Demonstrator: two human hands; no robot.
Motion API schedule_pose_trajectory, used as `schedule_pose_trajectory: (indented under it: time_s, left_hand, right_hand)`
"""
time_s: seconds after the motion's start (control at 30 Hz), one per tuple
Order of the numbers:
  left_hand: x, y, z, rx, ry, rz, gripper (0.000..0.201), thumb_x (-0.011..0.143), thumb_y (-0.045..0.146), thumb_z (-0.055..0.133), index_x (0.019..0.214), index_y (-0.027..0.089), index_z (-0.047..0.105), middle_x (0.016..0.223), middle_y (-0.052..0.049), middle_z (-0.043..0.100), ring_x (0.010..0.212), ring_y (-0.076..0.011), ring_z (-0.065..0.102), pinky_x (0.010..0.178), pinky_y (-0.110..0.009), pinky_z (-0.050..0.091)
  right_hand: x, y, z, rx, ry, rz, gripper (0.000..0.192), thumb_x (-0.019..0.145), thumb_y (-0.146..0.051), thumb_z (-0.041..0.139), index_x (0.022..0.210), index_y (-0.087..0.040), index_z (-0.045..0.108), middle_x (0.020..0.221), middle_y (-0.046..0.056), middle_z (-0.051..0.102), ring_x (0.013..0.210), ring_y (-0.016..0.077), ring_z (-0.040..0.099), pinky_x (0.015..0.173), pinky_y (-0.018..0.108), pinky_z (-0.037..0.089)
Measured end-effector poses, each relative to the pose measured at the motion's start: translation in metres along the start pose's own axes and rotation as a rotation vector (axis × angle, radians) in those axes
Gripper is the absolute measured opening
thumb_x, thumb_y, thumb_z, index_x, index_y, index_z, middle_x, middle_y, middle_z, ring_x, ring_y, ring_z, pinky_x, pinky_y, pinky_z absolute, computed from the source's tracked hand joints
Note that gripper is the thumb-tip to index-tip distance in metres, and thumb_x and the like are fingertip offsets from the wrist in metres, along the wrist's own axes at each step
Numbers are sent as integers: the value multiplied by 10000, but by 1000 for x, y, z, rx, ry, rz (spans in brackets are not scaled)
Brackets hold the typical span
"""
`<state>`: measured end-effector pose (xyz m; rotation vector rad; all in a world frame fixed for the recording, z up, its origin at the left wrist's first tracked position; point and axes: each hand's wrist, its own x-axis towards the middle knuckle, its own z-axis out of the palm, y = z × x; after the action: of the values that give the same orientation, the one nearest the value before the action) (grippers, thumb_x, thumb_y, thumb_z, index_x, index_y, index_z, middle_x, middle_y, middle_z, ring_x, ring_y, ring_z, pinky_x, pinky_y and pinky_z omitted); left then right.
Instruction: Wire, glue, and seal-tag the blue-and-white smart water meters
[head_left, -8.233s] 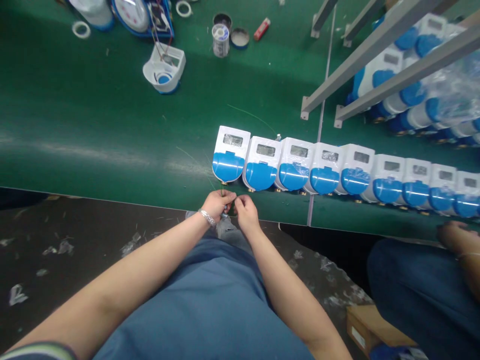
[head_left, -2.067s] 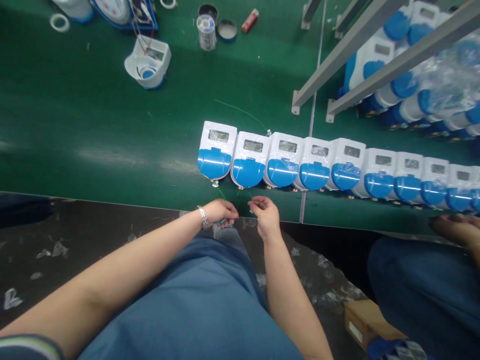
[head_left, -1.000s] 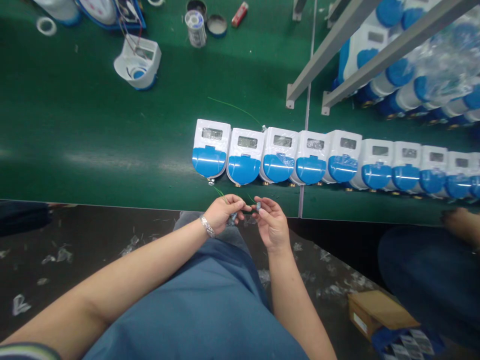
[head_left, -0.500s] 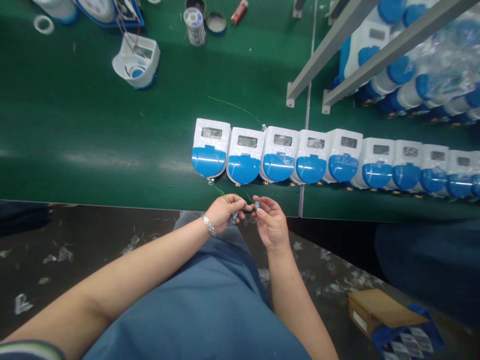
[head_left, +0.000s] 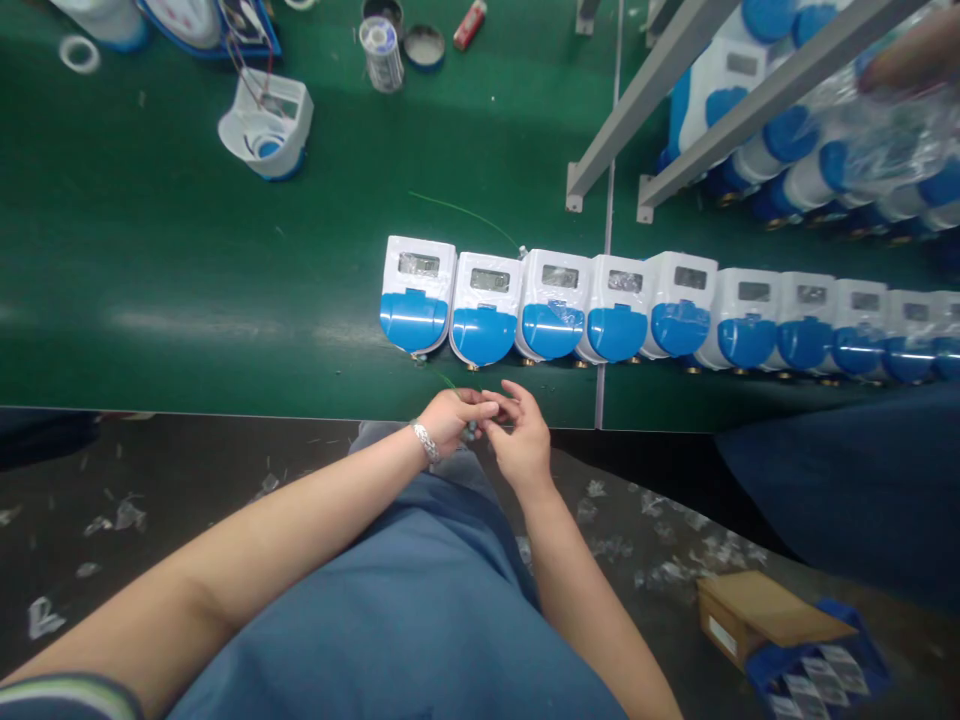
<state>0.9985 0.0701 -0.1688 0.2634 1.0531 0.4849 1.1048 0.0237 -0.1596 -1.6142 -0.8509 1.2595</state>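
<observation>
Fingertips of the left hand [head_left: 452,420] and right hand [head_left: 519,440] meet at the near table edge, pinching a small grey seal [head_left: 471,432] between them; a thin green wire [head_left: 448,380] runs from it up toward the first meter [head_left: 416,295] in the row just beyond. A silver bracelet [head_left: 425,441] circles the left wrist. The green table [head_left: 165,260] stretches away, with an open white housing [head_left: 264,125] far off.

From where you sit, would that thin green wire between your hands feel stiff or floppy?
Probably floppy: the green wire is hair-thin and bends between the first meter and the left hand. Likely almost weightless. Pinched by fingers, it seems slippery to grip.
</observation>
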Motion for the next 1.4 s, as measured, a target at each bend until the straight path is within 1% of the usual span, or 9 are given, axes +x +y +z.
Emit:
schedule_pose_trajectory:
  time_s: [0.13, 0.27, 0.4, 0.53, 0.7, 0.87, 1.03, 1.2, 1.4]
  left_hand:
    - [3, 0, 4, 19, 93, 41, 334, 485, 318, 771, 550, 124, 507, 398, 30, 484, 333, -49, 414, 355, -175, 297]
    - [5, -5, 9, -59, 127, -2, 365, 549, 357, 732, 529, 153, 430, 370, 48, 439, 318, -45, 392, 353, -175, 270]
    - [6, -8, 9, -32, 101, 5, 362, 543, 348, 731, 519, 153, 428, 362, 49, 435, 309, -43, 379, 346, -176, 249]
    - [9, -9, 7, 79, 61, 105, 330, 522, 325, 743, 529, 140, 470, 384, 31, 480, 326, -51, 404, 358, -185, 273]
    - [17, -13, 7, -11, 125, 71, 343, 564, 359, 706, 508, 155, 437, 344, 53, 425, 298, -48, 372, 341, -181, 237]
    - [18, -11, 5, 24, -6, 6, 325, 549, 348, 721, 506, 128, 486, 359, 22, 457, 300, -53, 381, 331, -183, 240]
    - [21, -14, 4, -20, 138, 25, 360, 570, 347, 713, 504, 156, 416, 351, 61, 412, 298, -42, 368, 339, -170, 257]
    - [28, -13, 5, 28, 102, 19, 289, 529, 280, 740, 532, 133, 491, 384, 27, 480, 308, -51, 393, 337, -176, 259]
    - [29, -14, 5, 41, 174, 40, 349, 543, 342, 725, 492, 152, 437, 343, 57, 415, 293, -42, 359, 338, -177, 253]
  right_hand:
    - [-4, -3, -7, -312, 35, -210, 430, 702, -205, 587, 1119, -240, 491, 1112, 76, 539, 875, 182, 512, 786, 328, 407]
    - [-2, -1, -5, -594, 69, -205, 137, 779, -303, 475, 734, -201, 553, 803, 81, 531, 831, 215, 472, 807, 375, 353]
    - [5, 6, 4, -240, 43, 109, 224, 776, -322, 428, 581, -214, 405, 600, 14, 444, 652, 161, 456, 669, 306, 386]
    - [9, 8, 3, -35, -143, 287, 278, 788, -368, 357, 553, -220, 351, 460, -33, 367, 427, 115, 364, 440, 249, 340]
    - [9, 9, -1, -251, 0, 75, 205, 757, -335, 451, 599, -206, 429, 605, 6, 491, 588, 121, 459, 524, 227, 367]
    - [12, 18, 4, -148, -88, 160, 302, 819, -334, 278, 544, -225, 338, 404, -43, 342, 406, 114, 383, 413, 231, 334]
    - [14, 20, 1, -243, 2, 87, 194, 749, -318, 454, 593, -213, 407, 582, 4, 482, 604, 134, 483, 538, 235, 376]
    - [21, 29, 2, -198, -53, 183, 297, 807, -311, 287, 521, -234, 302, 419, -33, 359, 432, 124, 417, 441, 240, 350]
    - [21, 32, -3, -214, -5, 81, 201, 739, -312, 479, 582, -209, 408, 583, 0, 478, 585, 122, 468, 532, 227, 370]
